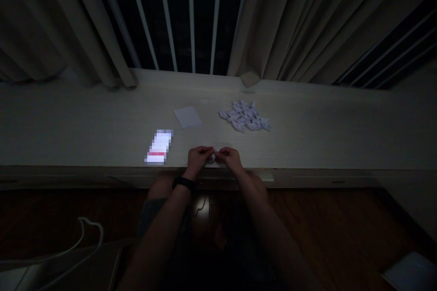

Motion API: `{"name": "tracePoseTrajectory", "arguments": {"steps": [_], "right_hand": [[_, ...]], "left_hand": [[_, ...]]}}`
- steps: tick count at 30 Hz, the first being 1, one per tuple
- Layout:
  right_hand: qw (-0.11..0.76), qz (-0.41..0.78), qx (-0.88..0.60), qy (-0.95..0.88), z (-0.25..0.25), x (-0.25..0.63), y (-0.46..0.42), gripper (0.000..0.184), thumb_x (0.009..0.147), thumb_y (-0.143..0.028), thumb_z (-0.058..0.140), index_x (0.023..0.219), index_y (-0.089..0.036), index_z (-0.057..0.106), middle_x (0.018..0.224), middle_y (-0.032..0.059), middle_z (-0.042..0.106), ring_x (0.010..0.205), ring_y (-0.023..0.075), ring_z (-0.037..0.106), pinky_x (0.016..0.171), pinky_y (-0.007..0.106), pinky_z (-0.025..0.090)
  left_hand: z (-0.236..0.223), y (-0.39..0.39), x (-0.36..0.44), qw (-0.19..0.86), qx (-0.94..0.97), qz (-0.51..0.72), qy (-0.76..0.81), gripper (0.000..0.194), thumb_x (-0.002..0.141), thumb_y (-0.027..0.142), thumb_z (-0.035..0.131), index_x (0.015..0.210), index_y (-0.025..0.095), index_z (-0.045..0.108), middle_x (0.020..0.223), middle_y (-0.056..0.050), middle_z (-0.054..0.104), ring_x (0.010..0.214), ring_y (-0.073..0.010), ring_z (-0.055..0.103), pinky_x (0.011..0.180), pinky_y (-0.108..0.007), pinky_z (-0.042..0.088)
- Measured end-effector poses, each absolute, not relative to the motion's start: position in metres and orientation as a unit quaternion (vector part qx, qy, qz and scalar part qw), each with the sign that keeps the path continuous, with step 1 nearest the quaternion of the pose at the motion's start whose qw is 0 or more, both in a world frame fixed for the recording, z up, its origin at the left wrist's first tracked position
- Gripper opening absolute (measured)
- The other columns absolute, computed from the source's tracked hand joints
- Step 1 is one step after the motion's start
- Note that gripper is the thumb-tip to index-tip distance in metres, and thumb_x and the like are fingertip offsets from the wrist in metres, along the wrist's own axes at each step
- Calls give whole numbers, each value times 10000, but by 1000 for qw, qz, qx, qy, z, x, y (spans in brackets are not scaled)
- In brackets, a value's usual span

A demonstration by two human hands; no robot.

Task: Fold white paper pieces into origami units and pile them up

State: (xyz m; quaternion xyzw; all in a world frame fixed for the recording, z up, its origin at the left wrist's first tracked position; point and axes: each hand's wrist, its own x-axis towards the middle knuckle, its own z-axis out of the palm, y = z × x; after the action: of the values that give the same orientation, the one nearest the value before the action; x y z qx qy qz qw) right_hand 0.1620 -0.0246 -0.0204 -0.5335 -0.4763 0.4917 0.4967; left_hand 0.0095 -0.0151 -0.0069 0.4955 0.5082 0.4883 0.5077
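Note:
At the front edge of the pale sill, my left hand [199, 159] and my right hand [231, 159] meet around a small piece of folded paper [212, 158]. The fingertips of both hands pinch it from either side, and they hide most of its shape. Beyond my right hand lies a pile of small folded paper pieces [243, 116] with pointed ends. Square sheets of paper [187, 117], lying flat, are beyond my left hand. My left wrist wears a black band.
A lit phone [159, 147], its screen blurred out, lies left of my hands. Curtains [273, 18] and a barred window stand behind the sill [324, 136]. A pale cable [99, 232] loops at lower left. The room is dim.

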Motion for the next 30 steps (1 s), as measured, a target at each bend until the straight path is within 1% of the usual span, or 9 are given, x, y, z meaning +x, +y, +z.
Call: {"name": "tracePoseTrajectory", "arguments": {"steps": [3,8,13,17,20,23,25,27,30], "right_hand": [[476,512,-525,-485,-19,164,-25,324,579,-447,753,665,-166,618,623,32,652,575,170,608,556,271,482],[484,527,-542,-441,-22,159,-23,334,543,-450,753,601,-174,573,539,20,612,513,169,588,504,273,468],[487,506,-539,-465,-24,158,-20,283,570,-415,719,636,-181,573,578,13,622,538,153,579,517,256,456],[447,517,-529,-504,-17,161,-22,226,563,-333,709,644,-176,569,588,-6,614,527,126,545,499,230,412],[428,521,-535,-509,-11,161,-24,229,544,-323,708,638,-171,565,545,-23,586,481,105,492,475,222,374],[424,522,-545,-500,-10,158,-25,217,533,-308,695,637,-167,568,533,-20,584,477,107,487,485,230,379],[423,509,-555,-504,-10,156,-27,197,550,-303,677,638,-170,562,540,-16,589,488,112,501,491,229,387],[431,484,-558,-519,-10,156,-28,200,579,-311,668,678,-176,558,555,-21,593,499,113,513,488,220,388],[445,488,-526,-537,-10,157,-30,288,594,-325,690,813,-190,560,602,-30,615,536,120,550,505,212,412]], "left_hand": [[-7,-15,10,523,489,487,500,367,609,389,776,834,103,732,641,-55,687,535,-131,595,525,-247,465],[-6,-16,10,508,505,486,502,320,614,366,773,803,111,735,598,-42,669,522,-127,585,523,-239,455],[-7,-15,11,508,492,497,504,326,616,365,768,815,108,736,583,-36,661,506,-118,569,500,-228,445],[-11,-13,12,514,477,505,503,357,599,378,779,828,108,738,623,-47,679,506,-111,568,491,-224,447],[-14,-13,12,522,475,501,500,353,581,372,792,813,111,742,653,-58,693,519,-114,580,499,-226,455],[-12,-14,13,530,477,493,499,341,572,359,799,806,115,746,664,-59,699,519,-114,585,504,-228,460],[-8,-15,13,530,474,489,506,341,567,353,802,806,116,746,660,-58,699,514,-115,584,498,-228,458],[-5,-16,14,526,465,495,512,338,569,352,799,804,116,745,677,-62,704,531,-120,590,500,-228,460],[-2,-16,14,519,448,518,512,338,570,354,797,805,117,744,750,-75,717,609,-136,618,536,-230,480]]}}
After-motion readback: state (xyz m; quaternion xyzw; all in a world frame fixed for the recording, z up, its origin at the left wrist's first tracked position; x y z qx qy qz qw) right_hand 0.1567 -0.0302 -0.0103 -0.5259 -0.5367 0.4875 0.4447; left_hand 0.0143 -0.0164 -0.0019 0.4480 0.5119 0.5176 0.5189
